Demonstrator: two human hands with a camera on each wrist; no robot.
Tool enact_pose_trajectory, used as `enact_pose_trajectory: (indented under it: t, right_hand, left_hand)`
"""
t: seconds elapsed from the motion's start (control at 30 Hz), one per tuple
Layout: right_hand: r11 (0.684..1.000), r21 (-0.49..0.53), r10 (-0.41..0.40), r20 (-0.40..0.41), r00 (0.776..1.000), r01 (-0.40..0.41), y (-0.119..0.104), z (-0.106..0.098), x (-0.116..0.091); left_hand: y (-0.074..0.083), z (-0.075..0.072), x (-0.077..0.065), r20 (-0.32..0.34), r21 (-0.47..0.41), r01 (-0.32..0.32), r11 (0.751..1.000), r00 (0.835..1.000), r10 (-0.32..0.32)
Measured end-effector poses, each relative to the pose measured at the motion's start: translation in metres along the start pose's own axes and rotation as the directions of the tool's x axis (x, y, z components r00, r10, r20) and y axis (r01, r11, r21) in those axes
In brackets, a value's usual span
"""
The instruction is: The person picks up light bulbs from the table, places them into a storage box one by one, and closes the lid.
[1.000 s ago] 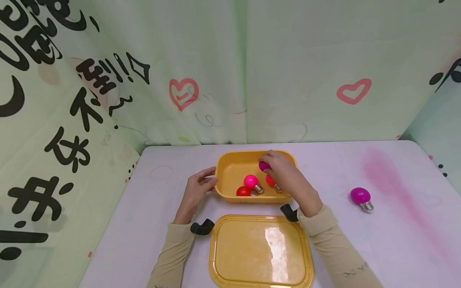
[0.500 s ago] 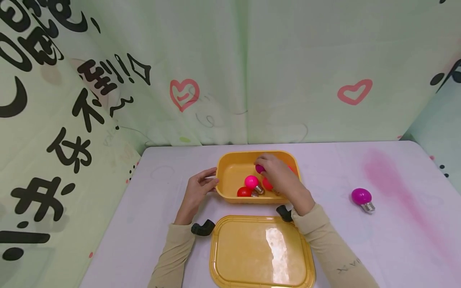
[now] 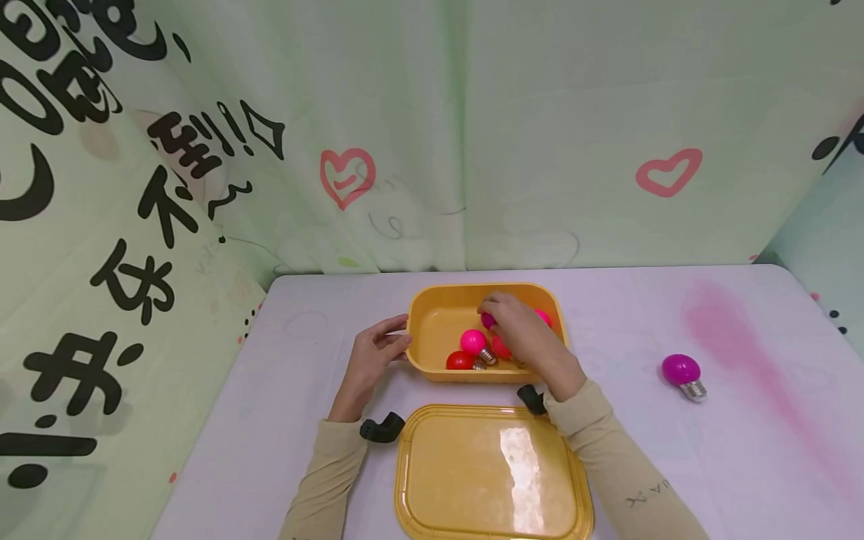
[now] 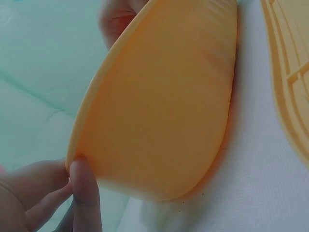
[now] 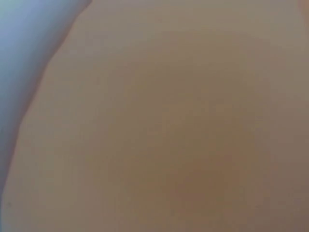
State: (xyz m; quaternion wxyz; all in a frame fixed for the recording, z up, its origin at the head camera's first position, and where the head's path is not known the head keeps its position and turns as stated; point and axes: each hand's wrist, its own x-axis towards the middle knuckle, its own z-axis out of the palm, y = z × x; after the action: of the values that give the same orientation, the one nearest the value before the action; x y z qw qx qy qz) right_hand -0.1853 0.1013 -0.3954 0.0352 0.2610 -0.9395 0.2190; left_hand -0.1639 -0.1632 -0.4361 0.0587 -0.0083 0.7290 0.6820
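Note:
A yellow plastic container (image 3: 439, 311) stands on the table in the head view. My left hand (image 3: 371, 356) is at its left end; in the left wrist view the thumb (image 4: 84, 181) and fingers pinch its rim. Inside the container, my right hand (image 3: 525, 334) holds a purple light bulb (image 3: 487, 321), mostly hidden by the fingers. Near that hand lie a pink light bulb (image 3: 473, 342), a red one (image 3: 460, 361) and another red one (image 3: 500, 347), partly covered. More pink (image 3: 543, 317) shows behind the hand. The right wrist view is a blurred close-up of yellow-brown surface.
A yellow lid (image 3: 466, 480) lies flat in front of the container, between the forearms. Another purple light bulb (image 3: 681, 369) rests on the white tablecloth (image 3: 648, 465) to the right. Printed curtains (image 3: 540, 112) hang behind and at the sides of the table.
My right hand has moved slightly left and down inside the container, still with the purple bulb. Pink has come into view behind it. The left hand keeps its place at the container's end.

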Motion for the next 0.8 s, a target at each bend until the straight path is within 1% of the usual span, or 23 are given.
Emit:
enact_pose_trajectory:
  t: [0.2,0.37,0.57,0.8]
  right_hand:
    - [1.000,0.001,0.024,0.028,0.999,-0.024,0.0016,0.0010,0.0010]
    - [0.999,0.005,0.045,0.053,0.998,-0.045,0.0026,0.0010,0.0023]
    - [0.999,-0.010,0.031,0.050,0.998,-0.031,0.0041,0.0013,0.0033]
    - [1.000,0.004,0.015,0.035,0.999,-0.015,0.0031,-0.0010,0.0004]
  left_hand:
    - [0.0005,-0.0003,0.0008,0.010,0.023,0.011,1.000,1.000,-0.012]
    - [-0.0009,0.0017,0.0003,-0.009,0.026,-0.006,1.000,1.000,0.007]
    - [-0.0025,0.0035,0.0000,-0.025,0.029,-0.030,0.999,0.999,0.031]
    - [-0.0022,0.0030,0.0003,-0.033,0.032,-0.022,0.999,0.999,0.023]
